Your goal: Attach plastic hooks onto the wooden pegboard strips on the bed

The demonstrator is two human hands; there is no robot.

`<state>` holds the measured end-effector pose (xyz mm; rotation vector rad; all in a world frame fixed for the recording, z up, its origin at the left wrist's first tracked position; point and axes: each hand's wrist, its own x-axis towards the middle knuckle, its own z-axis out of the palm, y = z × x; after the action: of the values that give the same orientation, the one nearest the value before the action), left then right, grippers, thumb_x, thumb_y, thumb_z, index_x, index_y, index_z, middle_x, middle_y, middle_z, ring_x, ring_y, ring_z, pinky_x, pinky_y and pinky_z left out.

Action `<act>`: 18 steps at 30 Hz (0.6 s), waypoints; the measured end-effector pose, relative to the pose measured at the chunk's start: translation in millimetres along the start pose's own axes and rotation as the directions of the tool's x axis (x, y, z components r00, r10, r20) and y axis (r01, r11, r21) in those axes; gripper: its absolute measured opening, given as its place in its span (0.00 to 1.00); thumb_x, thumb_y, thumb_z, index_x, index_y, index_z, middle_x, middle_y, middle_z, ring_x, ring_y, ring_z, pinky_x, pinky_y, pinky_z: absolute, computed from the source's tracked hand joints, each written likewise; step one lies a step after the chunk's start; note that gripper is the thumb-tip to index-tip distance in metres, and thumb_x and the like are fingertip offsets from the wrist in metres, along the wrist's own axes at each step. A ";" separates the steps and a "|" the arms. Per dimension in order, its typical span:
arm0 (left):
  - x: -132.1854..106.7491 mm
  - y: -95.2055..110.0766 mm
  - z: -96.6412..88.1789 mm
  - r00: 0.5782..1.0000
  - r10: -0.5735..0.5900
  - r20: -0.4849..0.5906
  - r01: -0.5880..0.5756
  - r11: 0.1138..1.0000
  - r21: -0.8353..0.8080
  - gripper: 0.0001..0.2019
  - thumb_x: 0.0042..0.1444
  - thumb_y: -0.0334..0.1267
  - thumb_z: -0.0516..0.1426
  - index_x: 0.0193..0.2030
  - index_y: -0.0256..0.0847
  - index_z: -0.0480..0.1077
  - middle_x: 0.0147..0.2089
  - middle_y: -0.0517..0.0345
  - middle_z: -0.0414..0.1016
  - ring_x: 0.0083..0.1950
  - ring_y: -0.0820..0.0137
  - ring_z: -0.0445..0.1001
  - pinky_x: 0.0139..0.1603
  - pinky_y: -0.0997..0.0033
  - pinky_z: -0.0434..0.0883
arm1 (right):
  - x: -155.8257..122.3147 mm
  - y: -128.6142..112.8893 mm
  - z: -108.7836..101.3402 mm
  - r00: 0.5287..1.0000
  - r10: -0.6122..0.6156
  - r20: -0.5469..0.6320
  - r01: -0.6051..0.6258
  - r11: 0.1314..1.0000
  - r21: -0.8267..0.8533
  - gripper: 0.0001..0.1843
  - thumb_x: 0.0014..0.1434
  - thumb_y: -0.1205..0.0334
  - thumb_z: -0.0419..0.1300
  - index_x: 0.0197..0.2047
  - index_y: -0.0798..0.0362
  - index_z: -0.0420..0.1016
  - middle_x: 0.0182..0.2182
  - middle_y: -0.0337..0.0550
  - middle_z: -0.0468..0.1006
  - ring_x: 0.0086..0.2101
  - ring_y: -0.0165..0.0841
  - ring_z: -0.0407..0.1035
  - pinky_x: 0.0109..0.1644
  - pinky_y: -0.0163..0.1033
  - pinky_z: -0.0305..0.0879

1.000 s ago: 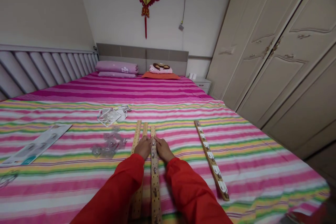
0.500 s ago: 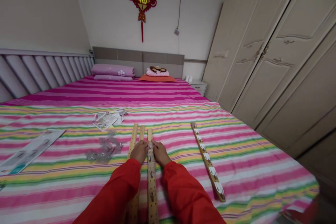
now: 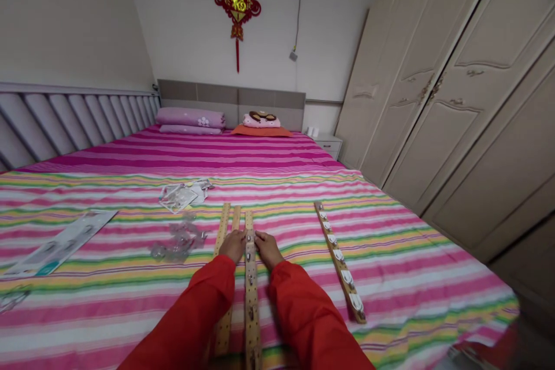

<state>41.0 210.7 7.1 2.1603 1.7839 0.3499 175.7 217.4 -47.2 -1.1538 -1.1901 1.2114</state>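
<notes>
Several long wooden peg strips [image 3: 250,300] lie side by side on the striped bed [image 3: 390,254], running away from me. My left hand [image 3: 233,245] and my right hand [image 3: 267,248], both in red sleeves, rest on either side of the rightmost strip, fingers curled and pinching at a small metal hook [image 3: 248,239] set in it. Another wooden strip [image 3: 339,259] carrying several white hooks lies apart to the right.
Clear plastic hooks [image 3: 178,240] and opened packets [image 3: 184,194] lie left of the strips; a flat package card [image 3: 58,243] sits further left. Pillows [image 3: 191,118] lie at the headboard. A cream wardrobe [image 3: 455,92] stands close along the bed's right side.
The view shifted slightly; my hands stay at the same spot on the strip, still pinching at the hook.
</notes>
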 end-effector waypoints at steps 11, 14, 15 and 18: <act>-9.6 4.0 1.5 1.000 -0.008 -0.020 0.008 1.000 -0.006 0.17 0.60 0.35 0.48 0.51 0.42 0.73 0.49 0.49 0.74 0.55 0.64 0.70 0.55 0.69 0.62 | -15.2 -10.3 1.1 1.000 0.003 0.002 -0.002 0.998 -0.068 0.18 0.45 0.51 0.58 0.14 0.55 0.70 0.11 0.32 0.60 0.19 0.26 0.52 0.24 0.34 0.51; -18.6 5.2 0.7 1.000 0.009 -0.018 -0.009 1.000 -0.026 0.17 0.60 0.34 0.48 0.49 0.41 0.75 0.47 0.49 0.75 0.52 0.65 0.71 0.55 0.70 0.62 | -24.3 -12.1 0.7 1.000 -0.003 0.017 0.005 0.995 -0.098 0.17 0.46 0.52 0.57 0.14 0.54 0.69 0.12 0.33 0.62 0.20 0.28 0.54 0.26 0.34 0.53; -22.3 5.4 0.3 1.000 0.014 -0.017 -0.015 0.999 -0.037 0.17 0.59 0.34 0.48 0.49 0.41 0.75 0.47 0.49 0.74 0.52 0.65 0.71 0.55 0.69 0.62 | -28.0 -12.3 0.6 1.000 -0.004 0.021 0.007 0.994 -0.109 0.17 0.46 0.52 0.56 0.13 0.53 0.68 0.12 0.33 0.62 0.20 0.28 0.55 0.25 0.34 0.53; -34.4 5.1 -0.9 0.999 0.033 -0.012 -0.033 0.997 -0.077 0.15 0.57 0.35 0.51 0.48 0.41 0.75 0.47 0.49 0.74 0.52 0.64 0.71 0.54 0.68 0.63 | -40.2 -11.5 -0.4 1.000 -0.016 0.022 0.019 0.989 -0.144 0.18 0.47 0.52 0.55 0.12 0.52 0.66 0.12 0.33 0.59 0.19 0.28 0.53 0.25 0.34 0.50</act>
<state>38.6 176.1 10.3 2.1408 1.7136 0.4320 176.7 176.8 -36.8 -1.2374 -1.3189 1.1418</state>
